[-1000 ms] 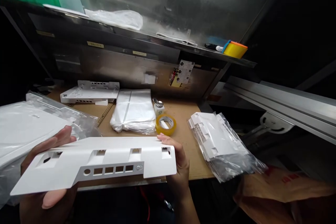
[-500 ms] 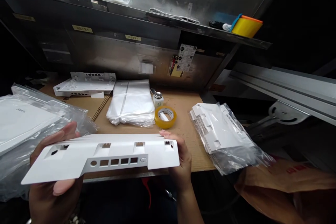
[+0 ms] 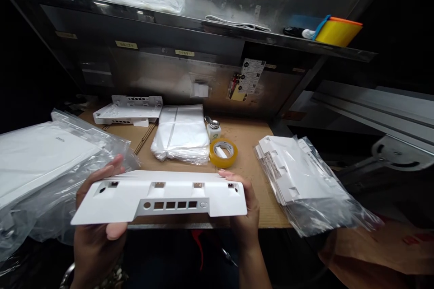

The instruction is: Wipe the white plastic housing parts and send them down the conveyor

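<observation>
A white plastic housing [image 3: 176,189], with a grey strip of square port openings along its edge, is held up over the front edge of the table. My left hand [image 3: 98,230] grips its left end, thumb below and fingers behind. At the other end my right hand [image 3: 247,203] is closed round the corner, fingertips on the top edge. Behind the housing lie a stack of clear plastic bags [image 3: 183,133] and a roll of yellow tape [image 3: 232,156]. Left of my left hand is a bagged white panel [image 3: 40,153].
More bagged white housings [image 3: 285,162] lie on the right of the cardboard-covered table [image 3: 244,131]. Unbagged housings [image 3: 130,110] sit at the back left. A pump bottle [image 3: 213,132] stands behind the tape. A metal shelf [image 3: 217,27] overhangs the back, and a brown bag [image 3: 379,248] is at lower right.
The whole scene has shifted right in the picture as the camera turned. Both hands still hold the white housing, in much the same pose over the table edge.
</observation>
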Action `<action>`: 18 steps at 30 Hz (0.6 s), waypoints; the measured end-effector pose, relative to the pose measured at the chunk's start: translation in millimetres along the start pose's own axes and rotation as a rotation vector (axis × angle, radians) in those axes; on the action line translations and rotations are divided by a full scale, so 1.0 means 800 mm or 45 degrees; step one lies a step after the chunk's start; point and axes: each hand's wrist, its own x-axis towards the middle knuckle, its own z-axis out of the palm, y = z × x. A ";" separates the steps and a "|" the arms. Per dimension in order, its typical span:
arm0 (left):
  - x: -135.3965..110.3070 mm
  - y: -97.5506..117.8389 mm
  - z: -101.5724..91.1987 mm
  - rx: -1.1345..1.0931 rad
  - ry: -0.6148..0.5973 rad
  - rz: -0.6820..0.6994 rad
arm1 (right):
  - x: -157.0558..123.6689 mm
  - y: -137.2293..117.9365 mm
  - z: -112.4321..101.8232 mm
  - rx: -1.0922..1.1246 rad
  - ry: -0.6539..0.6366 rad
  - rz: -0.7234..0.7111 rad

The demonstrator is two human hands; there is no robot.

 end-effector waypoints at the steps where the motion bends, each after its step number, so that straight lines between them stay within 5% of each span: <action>1: -0.001 0.000 0.001 -0.026 -0.010 0.028 | 0.001 0.001 0.000 -0.004 0.008 0.000; 11: -0.003 -0.010 -0.003 -0.217 -0.073 0.057 | -0.001 0.001 0.000 0.017 0.116 -0.023; 18: -0.010 -0.026 -0.002 -0.438 -0.068 -0.005 | 0.007 0.009 -0.009 0.040 0.130 -0.235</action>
